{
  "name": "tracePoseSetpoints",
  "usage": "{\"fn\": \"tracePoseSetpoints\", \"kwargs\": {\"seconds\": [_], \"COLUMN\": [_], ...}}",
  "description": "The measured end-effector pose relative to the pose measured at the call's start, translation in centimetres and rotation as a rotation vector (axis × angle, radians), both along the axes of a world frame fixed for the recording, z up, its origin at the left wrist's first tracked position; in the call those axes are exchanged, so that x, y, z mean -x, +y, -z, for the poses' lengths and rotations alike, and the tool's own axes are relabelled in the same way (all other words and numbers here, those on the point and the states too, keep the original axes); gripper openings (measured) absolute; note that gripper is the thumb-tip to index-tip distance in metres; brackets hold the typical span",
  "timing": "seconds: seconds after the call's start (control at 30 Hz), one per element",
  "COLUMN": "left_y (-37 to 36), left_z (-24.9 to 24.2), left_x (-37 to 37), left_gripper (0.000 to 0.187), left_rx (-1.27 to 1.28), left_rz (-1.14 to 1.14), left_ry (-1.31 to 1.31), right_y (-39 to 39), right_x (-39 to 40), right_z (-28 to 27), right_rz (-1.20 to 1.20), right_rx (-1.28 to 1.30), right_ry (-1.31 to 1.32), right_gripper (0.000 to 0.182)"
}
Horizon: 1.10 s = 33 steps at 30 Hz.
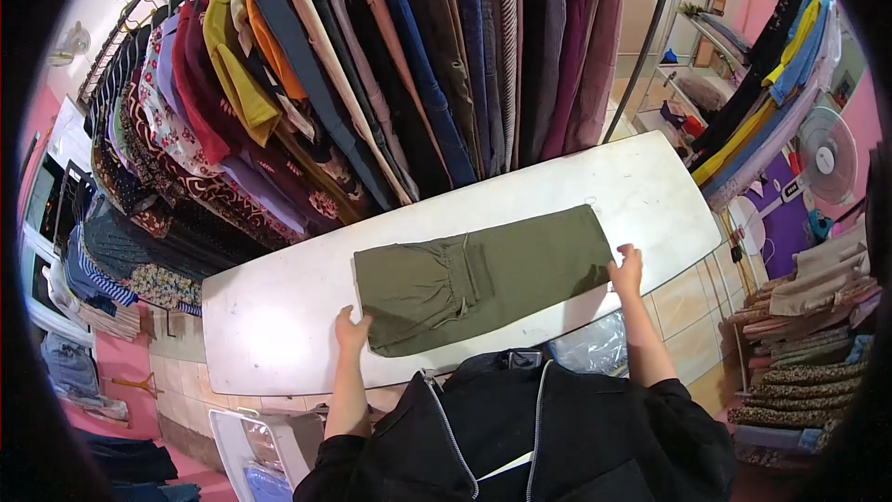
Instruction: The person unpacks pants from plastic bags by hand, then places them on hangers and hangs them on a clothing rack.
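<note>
An olive green garment [539, 265] lies folded into a long flat shape on the white table [265, 330]. Its gathered, elastic-looking part is toward the left half. My left hand [351, 327] is at the garment's lower left edge, fingers apart, with the thumb close to the cloth. Near the right end of the garment is my right hand [626, 270], its fingers spread and the fingertips at or just beside the edge. Neither hand grips the cloth. Whether the fingertips touch it is hard to tell.
Hanging clothes [446, 65] line a rack behind the table. Stacked folded garments [799, 363] and a fan [825, 156] stand at the right. A clear plastic bag [595, 344] is by the table's front edge, and a white container [255, 451] is at the lower left.
</note>
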<state>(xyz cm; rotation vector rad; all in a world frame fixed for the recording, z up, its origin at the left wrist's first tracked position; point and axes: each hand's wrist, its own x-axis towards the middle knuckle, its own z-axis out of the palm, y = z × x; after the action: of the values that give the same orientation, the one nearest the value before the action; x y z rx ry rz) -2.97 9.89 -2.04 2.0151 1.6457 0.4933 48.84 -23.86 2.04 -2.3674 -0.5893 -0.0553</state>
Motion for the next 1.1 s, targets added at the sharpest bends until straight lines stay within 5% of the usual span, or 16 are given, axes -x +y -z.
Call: {"fn": "tracePoseSetpoints", "kwargs": {"seconds": [0.13,0.2,0.3,0.43,0.5,0.63,0.8,0.87,0.93,0.97,1.07,1.1], "left_y": [-5.3,-7.4,-8.3,-6.1,-6.2,-7.8,-4.7,-0.4,-2.1,-1.7,1.9,2.0], "left_z": [-6.9,-8.1,-6.6,-3.9,-7.1,-13.2,-21.3,-22.3,-29.1,-30.0,-30.2,-30.5], "left_x": [-10.4,-14.8,-18.5,-20.0,-20.6,-22.2,-23.3,-23.7,-24.3,-24.9,-25.1,-25.9], "left_gripper": [0.072,0.069,0.065,0.061,0.060,0.055,0.057,0.068,0.080,0.082,0.078,0.064], "left_rx": [-0.325,-0.228,-0.161,-0.073,0.034,0.323,0.411,0.143,-0.380,-0.439,-0.051,-0.009], "left_rz": [0.625,0.767,0.707,0.635,0.529,0.667,0.834,0.734,0.468,0.450,0.678,0.680], "left_ry": [-0.011,0.087,0.218,-0.023,-0.163,-0.684,-0.963,-0.910,-0.806,-0.959,-0.872,-0.820], "right_y": [3.0,5.2,8.1,11.0,12.0,15.7,20.4,21.1,22.8,23.0,22.8,23.6], "right_x": [3.5,5.2,7.5,9.3,10.3,11.2,8.1,7.8,7.6,7.9,8.6,8.3], "right_z": [1.5,1.6,2.1,1.9,-0.4,-5.3,-16.1,-22.7,-24.7,-25.9,-28.8,-28.6], "right_rz": [-0.252,-0.458,-0.750,-0.960,-0.905,-0.922,-1.223,-1.367,-1.559,-1.600,-1.521,-1.520], "right_rx": [0.052,0.016,0.038,0.156,-0.022,-0.515,-0.780,-0.697,-0.616,-0.626,-0.716,-0.686], "right_ry": [0.009,0.263,0.510,0.603,0.730,0.885,0.986,0.979,0.969,0.957,1.029,1.006], "right_gripper": [0.027,0.025,0.028,0.053,0.071,0.093,0.071,0.060,0.062,0.066,0.057,0.059]}}
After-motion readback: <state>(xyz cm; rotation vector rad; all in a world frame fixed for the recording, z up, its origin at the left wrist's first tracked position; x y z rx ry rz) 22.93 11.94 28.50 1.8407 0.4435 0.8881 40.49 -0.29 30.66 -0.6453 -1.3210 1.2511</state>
